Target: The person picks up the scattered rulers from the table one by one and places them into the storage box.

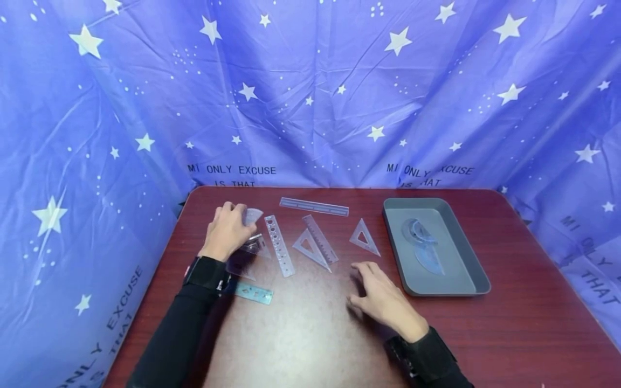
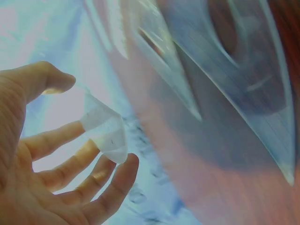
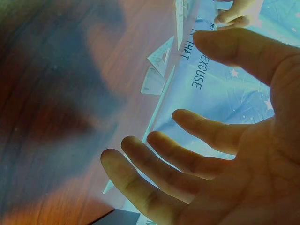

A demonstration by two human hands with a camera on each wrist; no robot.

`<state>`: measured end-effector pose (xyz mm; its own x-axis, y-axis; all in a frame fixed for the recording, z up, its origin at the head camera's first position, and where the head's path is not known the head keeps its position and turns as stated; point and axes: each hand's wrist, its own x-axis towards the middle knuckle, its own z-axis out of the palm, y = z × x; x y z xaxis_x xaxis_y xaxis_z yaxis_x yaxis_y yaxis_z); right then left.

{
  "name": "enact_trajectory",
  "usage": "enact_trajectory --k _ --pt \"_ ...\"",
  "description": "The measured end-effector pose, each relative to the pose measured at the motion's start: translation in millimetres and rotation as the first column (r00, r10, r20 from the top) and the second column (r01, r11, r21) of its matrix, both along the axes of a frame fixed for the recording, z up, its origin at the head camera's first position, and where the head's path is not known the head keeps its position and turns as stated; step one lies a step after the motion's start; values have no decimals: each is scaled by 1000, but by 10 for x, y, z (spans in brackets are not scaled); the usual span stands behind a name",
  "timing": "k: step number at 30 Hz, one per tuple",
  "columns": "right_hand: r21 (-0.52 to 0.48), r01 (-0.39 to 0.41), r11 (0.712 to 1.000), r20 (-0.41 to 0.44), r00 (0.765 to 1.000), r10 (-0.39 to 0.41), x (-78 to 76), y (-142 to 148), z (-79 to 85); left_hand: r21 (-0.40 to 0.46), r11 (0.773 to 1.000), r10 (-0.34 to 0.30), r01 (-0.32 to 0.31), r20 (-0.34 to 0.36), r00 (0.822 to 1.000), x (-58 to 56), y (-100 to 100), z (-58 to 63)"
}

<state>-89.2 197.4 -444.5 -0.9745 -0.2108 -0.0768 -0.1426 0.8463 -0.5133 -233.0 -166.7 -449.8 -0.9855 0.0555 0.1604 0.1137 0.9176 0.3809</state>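
My left hand [image 1: 227,231] is over the left side of the table and holds a clear protractor [image 1: 253,215] by its edge. In the left wrist view the protractor [image 2: 110,133] lies across the fingers, with the thumb at its upper corner. Below that hand are clear set squares [image 1: 262,249] and a teal ruler [image 1: 254,292]. My right hand [image 1: 383,299] hovers over the table with loosely bent fingers and nothing in them, between a small set square [image 1: 372,246] and the grey tray [image 1: 400,280]. In the tray lie clear bluish protractors [image 1: 429,260].
A clear ruler with holes [image 1: 278,248] lies right of the left hand. Mid-table, a set square [image 1: 302,248] overlaps a toothed-edge ruler [image 1: 322,240]. Another clear ruler [image 1: 314,207] lies near the back edge. A blue starry curtain [image 1: 310,108] surrounds the table.
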Motion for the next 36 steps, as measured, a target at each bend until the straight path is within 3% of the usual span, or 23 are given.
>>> enact_trajectory --k 1,5,11,14,18,23,25,28,32,36 --pt "-6 -1 1000 -8 1000 1 -8 6 2 11 1000 -10 10 2 1000 79 88 96" --pt "-43 -3 999 -39 999 2 -39 21 -2 26 998 -47 50 -79 996 256 348 165" --pt "-156 -2 988 -120 993 -17 -96 0 -43 67 994 -78 88 -134 988 507 730 174" --pt "-260 11 966 -100 994 -38 -129 -32 -58 65 991 -104 115 -159 982 643 926 152" --pt "-455 68 888 31 998 -61 -168 -91 -64 54 982 -168 183 -208 964 856 1196 105" --pt "-670 161 725 195 980 -37 -203 -164 -96 47 965 -231 257 -306 924 1110 1496 14" --pt "-720 202 664 252 967 -21 -211 -187 -114 42 964 -234 264 -346 909 1183 1586 -31" --pt "-767 266 584 330 944 3 -215 -213 -133 41 969 -212 245 -381 900 1263 1684 -97" --pt "-787 317 529 377 926 5 -219 -228 -144 42 976 -178 214 -408 895 1320 1755 -165" --pt "-776 341 531 387 922 -27 -236 -244 -138 34 977 -176 211 -434 884 1338 1785 -193"
